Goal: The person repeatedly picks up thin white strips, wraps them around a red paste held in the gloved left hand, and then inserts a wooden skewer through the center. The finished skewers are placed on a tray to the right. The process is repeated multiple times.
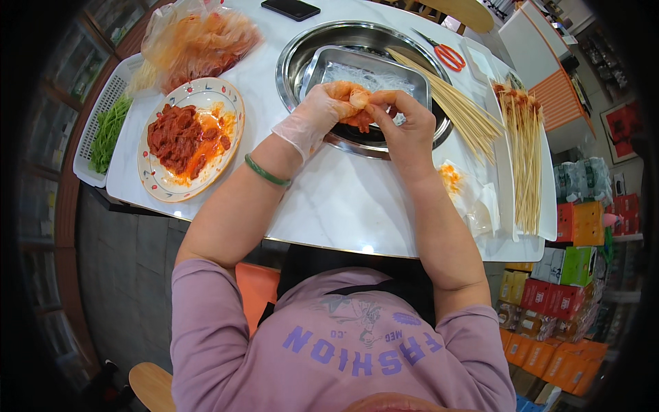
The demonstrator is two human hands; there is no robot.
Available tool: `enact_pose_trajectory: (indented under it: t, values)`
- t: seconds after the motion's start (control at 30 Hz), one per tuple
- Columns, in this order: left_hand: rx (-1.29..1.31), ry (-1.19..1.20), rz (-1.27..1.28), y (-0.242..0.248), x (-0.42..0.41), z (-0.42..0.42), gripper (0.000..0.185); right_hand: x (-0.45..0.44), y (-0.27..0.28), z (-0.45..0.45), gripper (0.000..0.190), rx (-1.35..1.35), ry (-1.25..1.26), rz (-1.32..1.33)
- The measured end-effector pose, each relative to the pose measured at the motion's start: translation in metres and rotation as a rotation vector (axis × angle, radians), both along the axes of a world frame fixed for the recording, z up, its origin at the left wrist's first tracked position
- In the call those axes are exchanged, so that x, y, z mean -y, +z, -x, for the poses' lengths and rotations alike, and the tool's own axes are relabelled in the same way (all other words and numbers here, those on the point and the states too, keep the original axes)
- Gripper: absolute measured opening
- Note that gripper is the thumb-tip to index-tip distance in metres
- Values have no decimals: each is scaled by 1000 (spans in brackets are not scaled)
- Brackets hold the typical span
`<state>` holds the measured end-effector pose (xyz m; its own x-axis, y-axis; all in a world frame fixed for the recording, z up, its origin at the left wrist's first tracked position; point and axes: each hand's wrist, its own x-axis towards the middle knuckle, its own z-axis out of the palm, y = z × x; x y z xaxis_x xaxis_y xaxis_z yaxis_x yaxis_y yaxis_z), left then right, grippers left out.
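Observation:
My left hand (pixel 329 105), in a clear plastic glove stained orange, grips a small piece of food (pixel 359 98) with a pale round part and reddish meat below. The bare fingertips of my right hand (pixel 399 113) pinch its right side. Both hands are above a rectangular metal tray (pixel 423 85) holding translucent strands (pixel 370 74), set in a round steel basin (pixel 288 56). Bamboo skewers (pixel 458 113) lean across the basin's right rim. Red marinated meat (pixel 175 139) lies on a patterned oval plate (pixel 149 177) at the left. Whether a skewer is in my fingers, I cannot tell.
A plastic bag of reddish food (pixel 206 44) and a white basket (pixel 85 149) of greens (pixel 110 134) stand left. Red-handled scissors (pixel 448 55) and a phone (pixel 291 8) lie behind. At right are loaded skewers (pixel 522 165) in a white tray (pixel 507 206) and stained tissues (pixel 458 190).

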<state>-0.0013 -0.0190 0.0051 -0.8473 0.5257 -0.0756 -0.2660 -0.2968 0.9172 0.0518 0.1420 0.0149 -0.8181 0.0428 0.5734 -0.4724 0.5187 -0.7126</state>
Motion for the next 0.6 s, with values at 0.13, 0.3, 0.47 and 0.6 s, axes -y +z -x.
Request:
enact_pose_trajectory:
  t: [0.13,0.3,0.47,0.6]
  values:
    - [-6,-30,33,4,4,-1,19,4,1,-1,11,-69,21,-64]
    - [-33,2,31,8,4,-6,14,7,1,-2,13,-108,13,-133]
    - [-5,-37,-134,5,6,-5,17,7,2,-2,12,-101,9,-129]
    - [10,-129,-278,4,10,-3,24,5,3,-3,12,-103,4,-168]
